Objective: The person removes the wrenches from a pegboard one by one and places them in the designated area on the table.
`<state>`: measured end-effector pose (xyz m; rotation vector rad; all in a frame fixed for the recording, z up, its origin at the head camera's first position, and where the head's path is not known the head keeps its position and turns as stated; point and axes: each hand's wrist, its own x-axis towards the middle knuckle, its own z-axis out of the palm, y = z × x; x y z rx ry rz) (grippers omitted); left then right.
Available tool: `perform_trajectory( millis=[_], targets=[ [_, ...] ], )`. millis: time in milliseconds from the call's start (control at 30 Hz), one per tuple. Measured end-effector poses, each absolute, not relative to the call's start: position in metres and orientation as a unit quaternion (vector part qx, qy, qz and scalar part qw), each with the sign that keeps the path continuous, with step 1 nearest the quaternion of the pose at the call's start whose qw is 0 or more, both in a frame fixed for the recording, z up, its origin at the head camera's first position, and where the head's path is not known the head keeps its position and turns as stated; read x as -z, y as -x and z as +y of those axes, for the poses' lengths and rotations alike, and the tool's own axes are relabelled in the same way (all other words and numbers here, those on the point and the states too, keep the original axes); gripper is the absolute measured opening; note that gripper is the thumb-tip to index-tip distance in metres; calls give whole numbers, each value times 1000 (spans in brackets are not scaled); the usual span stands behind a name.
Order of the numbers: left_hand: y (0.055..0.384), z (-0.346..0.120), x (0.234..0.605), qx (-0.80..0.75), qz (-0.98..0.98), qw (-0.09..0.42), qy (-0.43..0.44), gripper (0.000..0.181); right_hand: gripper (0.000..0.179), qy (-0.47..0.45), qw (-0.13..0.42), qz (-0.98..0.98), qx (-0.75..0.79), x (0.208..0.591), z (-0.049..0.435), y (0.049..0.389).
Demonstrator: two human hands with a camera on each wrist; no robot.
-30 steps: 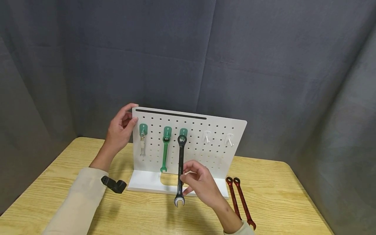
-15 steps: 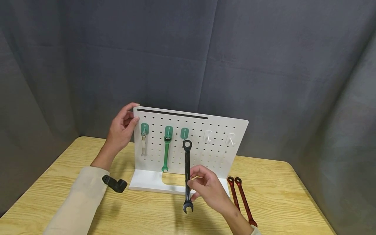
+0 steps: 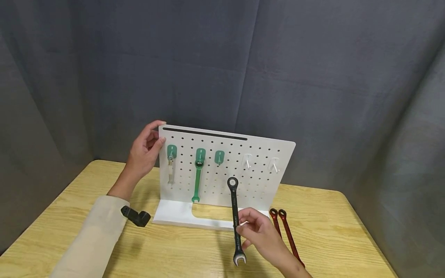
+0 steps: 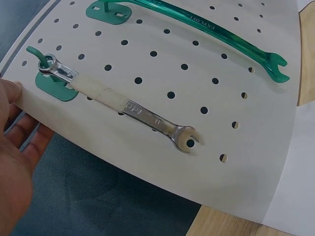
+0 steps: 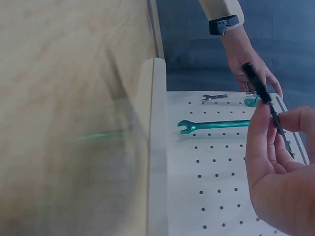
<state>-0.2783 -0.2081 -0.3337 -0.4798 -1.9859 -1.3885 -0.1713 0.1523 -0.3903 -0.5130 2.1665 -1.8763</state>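
Note:
My right hand (image 3: 262,235) pinches a black combination wrench (image 3: 235,216) by its shank, ring end up and open end down, in front of the white pegboard (image 3: 226,189). In the right wrist view that black wrench (image 5: 256,81) shows edge-on between thumb and fingers. My left hand (image 3: 144,148) grips the board's upper left edge. A silver wrench (image 4: 106,96) with a pale wrapped shank hangs on the leftmost green hook (image 4: 56,87). Beside it a green wrench (image 3: 197,183) hangs from the second hook. The third green hook (image 3: 219,157) is bare.
Two white hooks (image 3: 247,161) are fixed on the board's right part. Two red wrenches (image 3: 288,233) lie on the wooden table (image 3: 323,224) right of the board, partly behind my right forearm. A grey curtain (image 3: 313,96) stands behind.
The black wrench has come away from the third green hook, moving right, down and toward me in my right hand. The left hand keeps its grip on the board.

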Motion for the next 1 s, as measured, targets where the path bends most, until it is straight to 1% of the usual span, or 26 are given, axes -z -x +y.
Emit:
perform_trajectory(
  millis=[133,333,500,767,1000],
  targets=[
    [282,-210,334,529,-761,326,188,44,27,153,137,723,660,394,164,167],
    [283,-212,336,532,-762,320,184,45,31,116,146,728,660,401,182,160],
    [283,-214,337,535,-761,315,188,46,30,79,156,733,657,403,197,156],
    [284,-216,336,537,-754,321,199,46,27,49,167,739,651,405,220,155],
    [284,-214,337,538,-755,319,196,46,24,20,165,745,646,405,235,155]
  ],
)
